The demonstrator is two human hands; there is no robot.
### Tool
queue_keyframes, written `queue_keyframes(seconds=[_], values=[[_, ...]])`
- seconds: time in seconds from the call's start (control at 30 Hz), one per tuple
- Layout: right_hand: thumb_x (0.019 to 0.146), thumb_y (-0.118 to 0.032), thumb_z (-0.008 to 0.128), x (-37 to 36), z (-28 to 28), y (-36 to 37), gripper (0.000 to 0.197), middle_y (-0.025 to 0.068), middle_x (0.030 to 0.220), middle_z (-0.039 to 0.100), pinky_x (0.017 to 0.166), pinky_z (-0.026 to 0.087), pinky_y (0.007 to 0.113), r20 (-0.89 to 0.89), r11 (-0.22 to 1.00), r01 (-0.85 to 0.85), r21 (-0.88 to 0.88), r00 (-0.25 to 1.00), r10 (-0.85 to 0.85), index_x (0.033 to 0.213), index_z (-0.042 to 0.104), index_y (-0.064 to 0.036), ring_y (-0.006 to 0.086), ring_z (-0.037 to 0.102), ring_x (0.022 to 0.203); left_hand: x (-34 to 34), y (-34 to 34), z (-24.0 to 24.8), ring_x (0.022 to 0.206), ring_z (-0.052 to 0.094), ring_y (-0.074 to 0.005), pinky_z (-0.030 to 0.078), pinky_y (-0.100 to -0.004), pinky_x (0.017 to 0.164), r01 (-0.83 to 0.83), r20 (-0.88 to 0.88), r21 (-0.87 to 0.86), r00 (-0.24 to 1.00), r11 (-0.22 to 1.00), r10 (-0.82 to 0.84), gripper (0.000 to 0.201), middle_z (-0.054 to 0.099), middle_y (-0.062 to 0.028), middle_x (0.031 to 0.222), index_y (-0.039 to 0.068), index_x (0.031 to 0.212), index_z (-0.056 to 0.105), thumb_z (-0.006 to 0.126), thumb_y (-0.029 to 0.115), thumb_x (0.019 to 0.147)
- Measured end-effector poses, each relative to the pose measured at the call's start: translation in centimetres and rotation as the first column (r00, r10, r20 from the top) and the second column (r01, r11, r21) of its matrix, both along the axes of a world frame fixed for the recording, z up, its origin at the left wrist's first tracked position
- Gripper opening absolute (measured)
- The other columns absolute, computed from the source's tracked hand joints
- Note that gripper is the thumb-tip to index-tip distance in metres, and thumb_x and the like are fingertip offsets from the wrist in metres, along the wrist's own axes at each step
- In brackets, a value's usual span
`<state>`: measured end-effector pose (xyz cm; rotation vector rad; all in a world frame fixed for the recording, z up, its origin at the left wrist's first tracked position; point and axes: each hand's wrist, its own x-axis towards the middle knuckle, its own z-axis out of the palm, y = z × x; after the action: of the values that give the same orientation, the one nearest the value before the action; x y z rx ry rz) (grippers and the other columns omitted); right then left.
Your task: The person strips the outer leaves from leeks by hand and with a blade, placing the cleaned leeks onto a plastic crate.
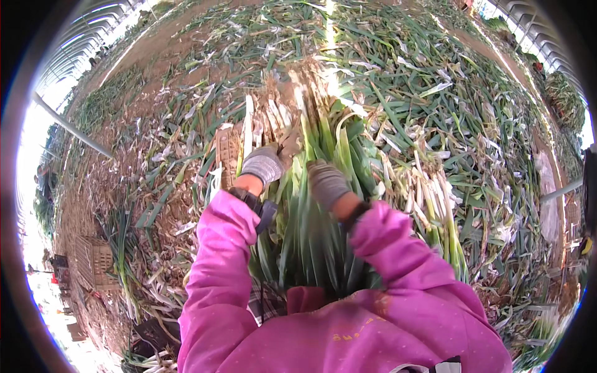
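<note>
A large bunch of long green onions (311, 233) lies in front of me, white root ends (305, 93) pointing away and dark leaves toward my body. My left hand (263, 164), in a grey knit glove, is closed around stalks at the left of the bunch. Beside its fingertips is a brownish, dry-looking piece (289, 148). My right hand (328, 184), gloved too and slightly blurred, is curled on the stalks at mid-length; its fingertips are hidden underneath. Part of a tan plastic crate (227, 149) shows left of the stalks.
Cut leaves and peelings (398, 81) cover much of the ground. More green onions (432, 196) lie in a pile to my right. Another slatted crate (93, 262) stands at the left, near loose green onions (124, 261). Slanted metal poles (74, 127) rise at the sides.
</note>
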<state>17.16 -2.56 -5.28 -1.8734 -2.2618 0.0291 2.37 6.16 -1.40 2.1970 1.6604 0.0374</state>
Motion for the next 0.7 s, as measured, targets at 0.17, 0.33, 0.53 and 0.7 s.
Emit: queue_keyframes(seconds=[0.17, 0.33, 0.53, 0.7], values=[[0.08, -0.014, 0.053, -3.0, -2.9, 3.5, 0.027, 0.0177, 0.098, 0.059, 0.077, 0.05, 0.037, 0.055, 0.943, 0.321, -0.09, 0.947, -0.318, 0.104, 0.056, -0.0019, 0.0261, 0.061, 0.093, -0.3, 8.7, -2.9, 0.096, 0.06, -0.0375, 0.047, -0.0406, 0.082, 0.059, -0.014, 0.048, 0.998, 0.997, -0.059, 0.06, 0.061, -0.0263, 0.099, 0.001, 0.117, 0.055, 0.056, 0.046, 0.078], [0.078, -0.024, 0.059, -1.5, -2.1, 2.0, 0.035, 0.0163, 0.097, 0.061, 0.073, 0.052, 0.04, -0.08, 0.934, 0.288, -0.211, 0.947, -0.31, 0.104, 0.051, -0.0028, 0.0292, 0.064, 0.087, 1.2, 11.2, -0.8, 0.107, 0.055, -0.0368, 0.042, -0.0394, 0.092, 0.033, -0.135, 0.009, 0.99, 0.999, -0.031, 0.076, 0.058, -0.0241, 0.113, -0.001, 0.124, 0.049, 0.052, 0.057, 0.075], [0.073, -0.036, 0.067, 0.4, -1.3, -0.6, 0.067, 0.024, 0.106, 0.059, 0.083, 0.047, 0.041, -0.302, 0.846, 0.159, -0.509, 0.887, -0.348, 0.12, 0.042, 0.0049, 0.0362, 0.06, 0.097, -0.2, 6.8, 0.0, 0.088, 0.061, -0.0382, 0.048, -0.0435, 0.079, 0.084, -0.037, 0.11, 0.996, 0.99, -0.08, 0.047, 0.063, -0.0235, 0.095, 0.009, 0.118, 0.055, 0.052, 0.038, 0.081], [0.069, -0.029, 0.073, 4.2, -3.4, -1.1, 0.061, 0.0269, 0.102, 0.059, 0.084, 0.046, 0.037, -0.634, 0.933, -0.017, -0.361, 0.738, -0.232, 0.113, 0.05, 0.0072, 0.036, 0.058, 0.098, -2.8, -6.7, 5.1, 0.073, 0.064, -0.0313, 0.051, -0.0395, 0.07, 0.097, -0.104, -0.241, 0.987, 0.966, -0.125, 0.053, 0.064, -0.0186, 0.079, 0.015, 0.128, 0.044, 0.057, 0.036, 0.081]])
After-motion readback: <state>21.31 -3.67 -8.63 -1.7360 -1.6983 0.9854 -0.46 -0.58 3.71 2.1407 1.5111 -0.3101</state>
